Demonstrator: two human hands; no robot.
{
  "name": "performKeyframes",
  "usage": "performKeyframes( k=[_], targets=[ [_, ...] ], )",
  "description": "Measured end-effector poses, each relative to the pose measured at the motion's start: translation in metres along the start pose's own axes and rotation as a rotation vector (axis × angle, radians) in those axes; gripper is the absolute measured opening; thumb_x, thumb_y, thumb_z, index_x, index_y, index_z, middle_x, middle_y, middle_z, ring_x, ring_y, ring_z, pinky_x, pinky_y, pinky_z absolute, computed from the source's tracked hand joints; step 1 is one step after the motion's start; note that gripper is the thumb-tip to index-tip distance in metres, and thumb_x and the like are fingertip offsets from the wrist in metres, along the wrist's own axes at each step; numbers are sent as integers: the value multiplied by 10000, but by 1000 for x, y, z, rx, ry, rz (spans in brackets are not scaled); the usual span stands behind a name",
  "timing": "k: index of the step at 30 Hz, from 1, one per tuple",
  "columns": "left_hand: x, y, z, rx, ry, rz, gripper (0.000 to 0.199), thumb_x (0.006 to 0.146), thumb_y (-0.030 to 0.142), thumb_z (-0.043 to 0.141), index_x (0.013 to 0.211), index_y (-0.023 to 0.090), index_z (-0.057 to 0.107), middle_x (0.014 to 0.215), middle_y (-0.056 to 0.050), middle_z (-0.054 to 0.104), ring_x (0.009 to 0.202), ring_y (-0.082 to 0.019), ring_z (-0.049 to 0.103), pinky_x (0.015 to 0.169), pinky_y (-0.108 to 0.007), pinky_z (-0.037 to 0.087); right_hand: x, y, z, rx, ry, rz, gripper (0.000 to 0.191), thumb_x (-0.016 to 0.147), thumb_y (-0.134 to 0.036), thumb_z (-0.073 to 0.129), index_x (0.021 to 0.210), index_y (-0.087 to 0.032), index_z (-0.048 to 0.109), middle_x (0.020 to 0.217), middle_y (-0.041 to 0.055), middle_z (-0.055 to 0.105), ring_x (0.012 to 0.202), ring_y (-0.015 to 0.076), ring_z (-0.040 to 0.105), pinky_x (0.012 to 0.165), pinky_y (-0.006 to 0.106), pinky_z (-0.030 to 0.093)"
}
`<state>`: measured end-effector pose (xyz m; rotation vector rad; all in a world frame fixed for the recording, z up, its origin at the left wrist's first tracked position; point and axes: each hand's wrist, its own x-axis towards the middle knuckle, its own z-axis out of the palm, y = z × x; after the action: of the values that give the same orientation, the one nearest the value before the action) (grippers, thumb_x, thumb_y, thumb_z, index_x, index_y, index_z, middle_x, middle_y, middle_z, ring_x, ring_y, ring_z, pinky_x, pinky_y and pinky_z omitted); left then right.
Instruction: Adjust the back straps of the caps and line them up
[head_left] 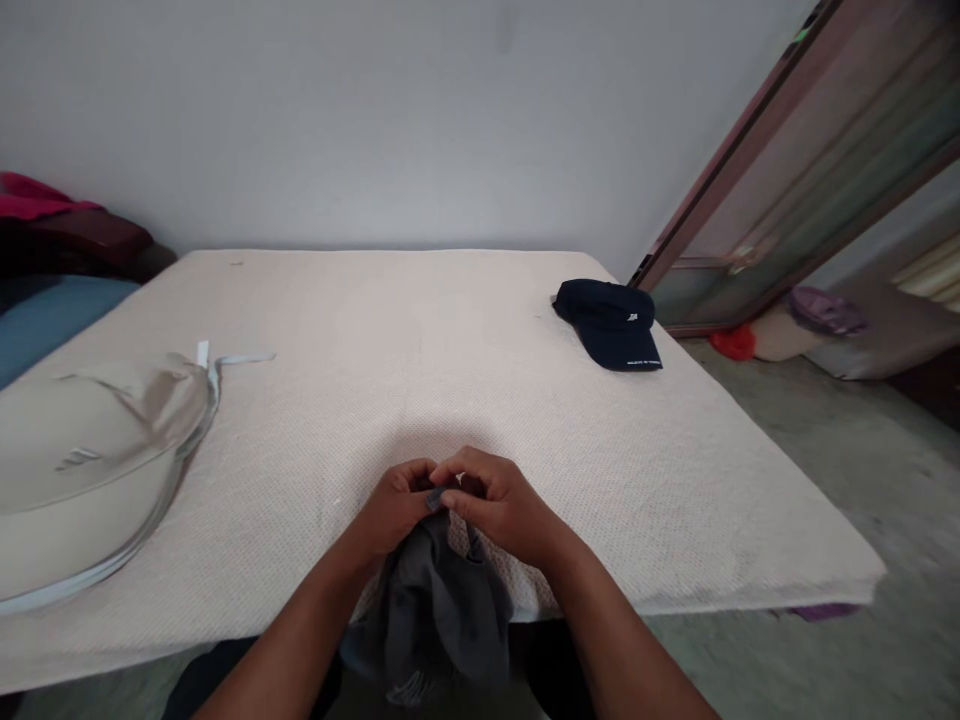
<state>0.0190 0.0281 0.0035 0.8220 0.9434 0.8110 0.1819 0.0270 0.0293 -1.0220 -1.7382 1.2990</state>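
Note:
A dark grey cap (pixel 450 600) hangs over the near edge of the cloth-covered table, soft and folded, with a pale logo low on its front. At its upper end, my left hand (pixel 401 505) pinches the strap (pixel 435 499) between thumb and fingers. My right hand (pixel 499 500) meets it from the other side, its thumb and fingertips closed on the same strap. Through the gap under the strap the tablecloth shows. The strap's fastening is mostly hidden by my fingers.
A navy cap (pixel 609 320) lies at the far right of the white-covered table (pixel 360 340). Stacked beige caps (pixel 90 460) with a loose pale strap sit at the left. Blue cloth (pixel 64 310) is beyond the left edge; a door (pixel 750 220) stands at the right.

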Motion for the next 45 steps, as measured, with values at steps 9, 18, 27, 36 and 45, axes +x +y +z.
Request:
performKeyframes(
  k=[9,18,27,36,45],
  targets=[
    [-3,2,-2,-22,35,1,180,666,238,740,795,158,643,703,3,650,645,-116,591,628,-229,432,0,7,-2,389,-5,160,89,800,-226,600,874,-178,603,615,-25,551,517,92,499,479,219,389],
    [-5,4,-2,-30,26,13,147,692,210,728,806,157,651,721,-1,683,635,-103,610,628,-211,447,-1,1,-8,521,-98,118,131,766,-191,629,895,-173,645,716,-6,590,628,117,607,599,269,503],
    [-5,4,0,10,21,1,147,675,235,724,774,158,647,690,-4,664,618,-122,592,615,-236,432,-2,3,-8,344,-75,87,237,761,-73,496,888,-191,657,785,-6,559,597,89,585,573,244,497],
    [-3,2,0,37,29,4,142,691,239,726,778,156,652,722,0,657,641,-108,582,626,-222,419,-6,3,-12,-26,-54,32,312,724,-15,509,879,-227,679,789,-2,544,711,107,556,652,240,458],
    [-3,2,2,18,69,-22,197,655,267,760,765,149,647,705,-1,644,628,-108,578,608,-223,422,-7,-2,-17,-190,-63,-8,291,712,-25,531,860,-227,679,764,-4,556,732,120,540,669,245,427]
  ],
)
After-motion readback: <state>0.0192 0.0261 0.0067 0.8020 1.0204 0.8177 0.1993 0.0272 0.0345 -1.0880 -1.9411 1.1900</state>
